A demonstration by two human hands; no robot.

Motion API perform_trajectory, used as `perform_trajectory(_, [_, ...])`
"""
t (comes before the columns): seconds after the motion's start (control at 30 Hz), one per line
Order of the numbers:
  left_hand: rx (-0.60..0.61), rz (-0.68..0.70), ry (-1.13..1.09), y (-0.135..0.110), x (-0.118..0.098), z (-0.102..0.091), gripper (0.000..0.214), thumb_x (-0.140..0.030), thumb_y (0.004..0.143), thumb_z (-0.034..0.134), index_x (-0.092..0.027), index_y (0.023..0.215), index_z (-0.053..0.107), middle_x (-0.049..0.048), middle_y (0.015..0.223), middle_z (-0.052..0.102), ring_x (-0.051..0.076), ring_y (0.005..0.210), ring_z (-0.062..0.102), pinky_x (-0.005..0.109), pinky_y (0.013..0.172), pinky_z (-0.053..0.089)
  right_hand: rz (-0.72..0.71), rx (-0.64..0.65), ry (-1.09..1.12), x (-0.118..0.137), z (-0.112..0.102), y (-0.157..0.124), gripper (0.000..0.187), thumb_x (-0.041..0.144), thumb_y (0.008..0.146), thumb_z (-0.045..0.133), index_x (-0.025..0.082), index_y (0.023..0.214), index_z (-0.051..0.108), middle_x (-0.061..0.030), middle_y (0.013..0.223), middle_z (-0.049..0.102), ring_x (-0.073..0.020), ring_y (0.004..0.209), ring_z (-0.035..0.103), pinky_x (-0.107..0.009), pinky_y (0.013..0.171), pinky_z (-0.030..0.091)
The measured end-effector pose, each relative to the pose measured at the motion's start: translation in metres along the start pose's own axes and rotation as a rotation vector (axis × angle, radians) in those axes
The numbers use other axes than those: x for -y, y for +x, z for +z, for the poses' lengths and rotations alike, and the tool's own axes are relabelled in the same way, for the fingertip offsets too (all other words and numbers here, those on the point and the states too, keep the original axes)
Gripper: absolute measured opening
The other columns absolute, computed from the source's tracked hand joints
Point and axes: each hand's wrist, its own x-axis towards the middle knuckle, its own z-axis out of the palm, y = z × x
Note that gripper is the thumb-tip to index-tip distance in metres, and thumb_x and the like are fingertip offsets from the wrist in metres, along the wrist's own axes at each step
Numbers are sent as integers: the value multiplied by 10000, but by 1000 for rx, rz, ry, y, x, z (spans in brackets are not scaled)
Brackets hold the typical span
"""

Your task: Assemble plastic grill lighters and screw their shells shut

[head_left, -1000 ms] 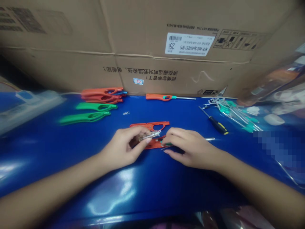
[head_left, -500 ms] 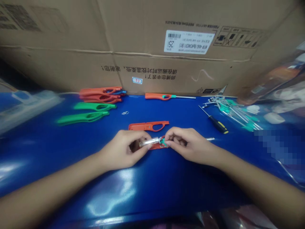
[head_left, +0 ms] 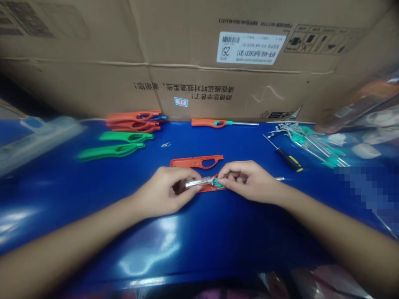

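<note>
Between the thumb and fingers of my left hand (head_left: pixel 170 189) is a clear fuel tank (head_left: pixel 198 182), a small see-through cylinder held nearly level. Its right end meets a green trigger part (head_left: pixel 217 182), which my right hand (head_left: pixel 245 180) pinches with thumb and forefinger. Under both lies an orange lighter shell half (head_left: pixel 212 188), mostly covered by my fingers. A metal tube tip (head_left: pixel 280 178) sticks out past my right hand. Just behind my hands rests the other orange shell half (head_left: pixel 197 162), its hollow side up.
Orange shells (head_left: pixel 134 120) and green shells (head_left: pixel 115 151) lie at the back left. An assembled orange lighter (head_left: pixel 205 123) is by the cardboard box (head_left: pixel 187 50). To the right are a screwdriver (head_left: pixel 289 160) and a pile of metal tubes with green parts (head_left: pixel 314 143).
The whole view has shifted slightly. My left hand keeps its hold on the fuel tank, which looks a little more level. My right hand stays at the green trigger part.
</note>
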Motion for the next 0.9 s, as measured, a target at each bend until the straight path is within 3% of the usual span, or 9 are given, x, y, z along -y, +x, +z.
perform_trajectory(0.9, [3, 7, 25, 1, 1, 0, 138, -227, 918, 654, -201, 1032, 727, -38, 731, 690, 49, 516, 536, 158, 514, 412, 18, 14, 22, 0, -1, 0, 168, 299, 915, 626, 142, 889, 679, 23, 648, 550, -69, 546, 453, -186, 470, 332])
